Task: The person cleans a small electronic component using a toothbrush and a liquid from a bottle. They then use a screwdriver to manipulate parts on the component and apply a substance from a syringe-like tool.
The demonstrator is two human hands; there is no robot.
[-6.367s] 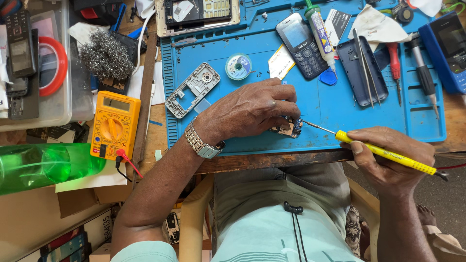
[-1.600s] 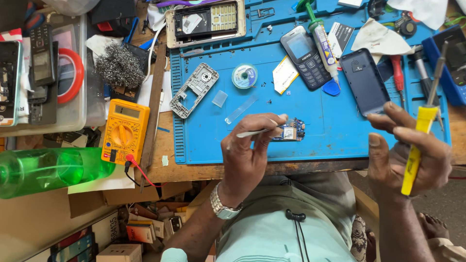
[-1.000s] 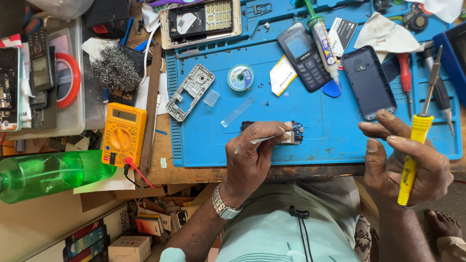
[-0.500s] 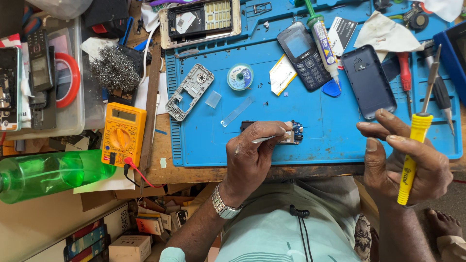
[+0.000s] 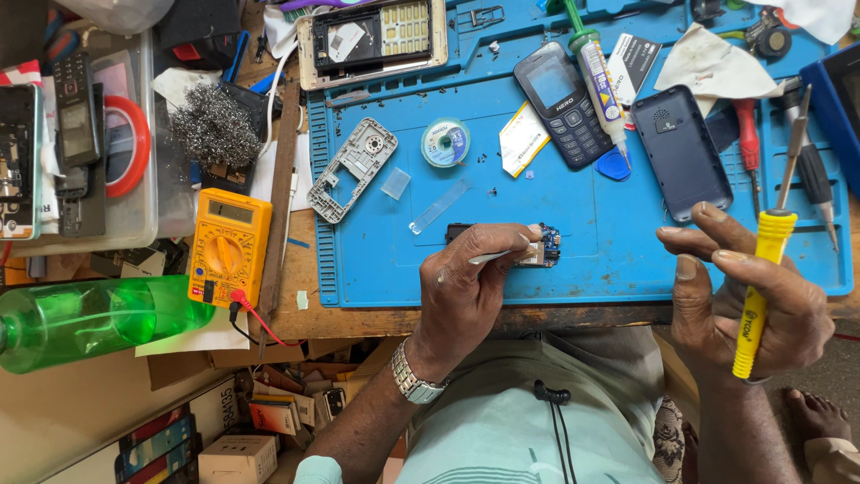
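Left hand (image 5: pixel 470 282) pinches tweezers (image 5: pixel 502 256) against small circuit board (image 5: pixel 536 249), lying near edge of blue mat (image 5: pixel 573 206), centre. Right hand (image 5: pixel 748 296), right of board, closed around yellow-handled soldering iron (image 5: pixel 760 287), tip pointing far.

My left-hand fingers (image 5: pixel 502 240) pinch slim metal tweezers (image 5: pixel 491 258) lying nearly flat, tips toward three o'clock on a small circuit board (image 5: pixel 542 251). The board lies flat on the blue mat, partly hidden. A yellow-handled screwdriver (image 5: pixel 761 287) stands upright in my right hand, shaft toward twelve o'clock.
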